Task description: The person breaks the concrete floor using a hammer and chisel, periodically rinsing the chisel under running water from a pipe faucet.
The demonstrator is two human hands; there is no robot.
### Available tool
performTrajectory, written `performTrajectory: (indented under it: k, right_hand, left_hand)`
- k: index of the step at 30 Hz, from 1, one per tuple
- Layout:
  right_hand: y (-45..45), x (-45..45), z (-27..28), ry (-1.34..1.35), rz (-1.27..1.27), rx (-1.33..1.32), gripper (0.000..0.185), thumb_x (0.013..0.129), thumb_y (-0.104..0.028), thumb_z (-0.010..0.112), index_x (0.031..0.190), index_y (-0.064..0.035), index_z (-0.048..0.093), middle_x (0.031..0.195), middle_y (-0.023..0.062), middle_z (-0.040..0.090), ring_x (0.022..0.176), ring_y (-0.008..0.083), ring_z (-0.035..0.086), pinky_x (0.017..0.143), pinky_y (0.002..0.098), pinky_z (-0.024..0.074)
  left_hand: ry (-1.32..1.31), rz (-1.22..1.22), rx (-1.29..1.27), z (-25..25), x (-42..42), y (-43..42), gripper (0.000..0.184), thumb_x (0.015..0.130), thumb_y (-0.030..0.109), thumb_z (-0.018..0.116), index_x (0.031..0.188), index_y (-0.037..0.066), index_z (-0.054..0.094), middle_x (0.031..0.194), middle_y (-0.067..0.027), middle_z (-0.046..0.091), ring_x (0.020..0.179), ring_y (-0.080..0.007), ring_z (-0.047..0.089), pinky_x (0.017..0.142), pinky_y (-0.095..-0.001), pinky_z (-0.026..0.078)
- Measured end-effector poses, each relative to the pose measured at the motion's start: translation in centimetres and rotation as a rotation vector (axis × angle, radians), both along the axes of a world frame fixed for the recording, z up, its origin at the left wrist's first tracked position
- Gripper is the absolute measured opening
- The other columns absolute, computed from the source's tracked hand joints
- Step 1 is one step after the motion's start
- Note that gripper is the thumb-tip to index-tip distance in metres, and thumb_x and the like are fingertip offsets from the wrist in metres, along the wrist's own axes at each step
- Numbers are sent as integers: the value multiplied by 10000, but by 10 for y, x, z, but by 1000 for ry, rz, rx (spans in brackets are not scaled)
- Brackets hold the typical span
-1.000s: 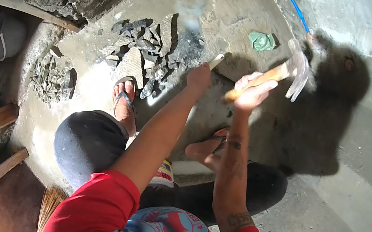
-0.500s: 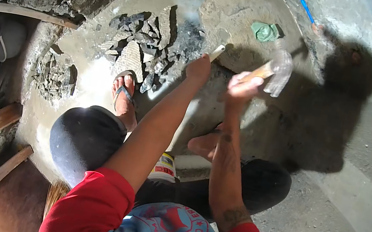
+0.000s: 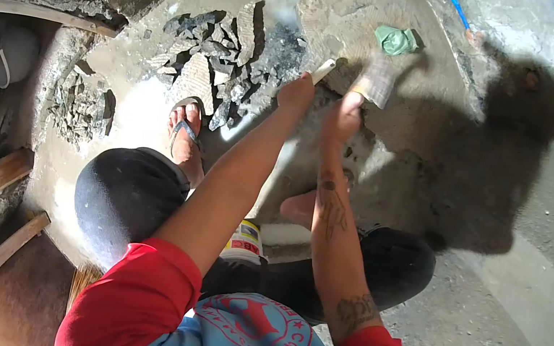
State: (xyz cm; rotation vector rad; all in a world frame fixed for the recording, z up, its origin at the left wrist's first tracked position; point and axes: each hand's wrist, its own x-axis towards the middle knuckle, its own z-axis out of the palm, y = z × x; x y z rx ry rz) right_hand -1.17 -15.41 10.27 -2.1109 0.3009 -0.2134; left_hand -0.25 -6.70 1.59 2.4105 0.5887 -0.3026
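Note:
My left hand (image 3: 296, 94) is closed round a chisel (image 3: 323, 71); only its pale upper end shows past my fist, and its tip is hidden. Beside it, my right hand (image 3: 341, 119) grips a claw hammer (image 3: 379, 80) by its wooden handle. The hammer head is smeared by motion, just right of the chisel's end; whether they touch I cannot tell. Broken dark, ridged slabs and chips (image 3: 197, 78) lie on the floor to the left of my left hand. Above the hammer is a crumpled green plastic piece (image 3: 396, 40).
A smaller heap of rubble (image 3: 80, 112) lies at the left by a low wall edge. My sandalled foot (image 3: 186, 130) stands against the slabs. A labelled tub (image 3: 245, 243) sits between my legs. A blue rod (image 3: 455, 3) lies at the top right.
My right hand has swung the hammer left and up the view, towards the chisel. My left hand and the chisel have hardly moved.

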Motion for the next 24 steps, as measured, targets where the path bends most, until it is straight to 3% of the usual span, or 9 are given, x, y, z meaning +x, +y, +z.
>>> performTrajectory:
  k: [1,3,7,14,16,17,18,19,24]
  right_hand:
    - [7,0,-5,438,14,-197,710,907,-599,363,646,28,569,555,112,525,522,192,478,509,372,401]
    - [5,-2,22,773,16,237,759,882,-659,356,630,29,551,545,112,510,512,202,486,500,377,392]
    - [-21,12,29,481,84,234,746,797,-765,375,557,-69,496,491,40,438,409,171,440,403,318,352]
    - [-48,42,192,492,118,395,613,813,-739,400,637,-151,412,498,-54,342,368,63,321,326,228,270]
    - [-61,37,245,416,147,390,592,835,-698,431,677,-128,445,510,-53,356,386,48,328,338,204,268]
    - [-69,30,267,355,203,360,594,842,-696,417,697,-121,457,514,-49,368,390,45,335,343,201,268]
    - [-79,24,281,331,222,357,597,848,-695,405,701,-119,459,514,-46,375,393,44,341,345,200,271]
    - [-87,22,291,294,245,352,601,853,-695,392,704,-117,462,514,-42,381,396,44,346,348,200,274]
    - [-106,7,258,160,170,504,622,855,-701,367,714,-107,482,513,-17,410,378,74,384,342,217,296]
  left_hand:
    - [-16,-3,-14,-1,0,1,225,909,135,383,1034,15,528,845,-174,675,788,-339,674,661,-444,538]
    - [-11,7,9,-2,2,1,223,906,133,388,1035,19,530,841,-169,676,782,-333,676,658,-440,539]
    - [-27,-8,-21,7,-2,3,238,889,143,434,1026,-34,516,865,-220,659,811,-375,659,698,-468,524]
    - [9,-253,257,54,38,11,309,852,168,502,1105,0,561,961,-167,671,814,-341,673,694,-413,541]
    - [396,-401,190,83,36,27,348,835,199,548,1130,17,589,1067,-156,651,902,-320,662,734,-406,537]
    - [358,-130,77,37,44,36,404,830,205,573,1179,3,564,1156,-153,617,1020,-300,625,788,-413,521]
    - [345,-122,46,48,34,40,425,841,308,545,1142,10,580,1139,-164,621,1030,-305,618,827,-408,509]
    - [318,-112,16,58,33,44,474,853,410,517,1106,17,596,1121,-174,625,1040,-310,612,865,-403,497]
    - [51,-80,66,5,24,37,486,872,439,483,1087,11,560,1087,-228,613,1018,-368,600,876,-451,476]
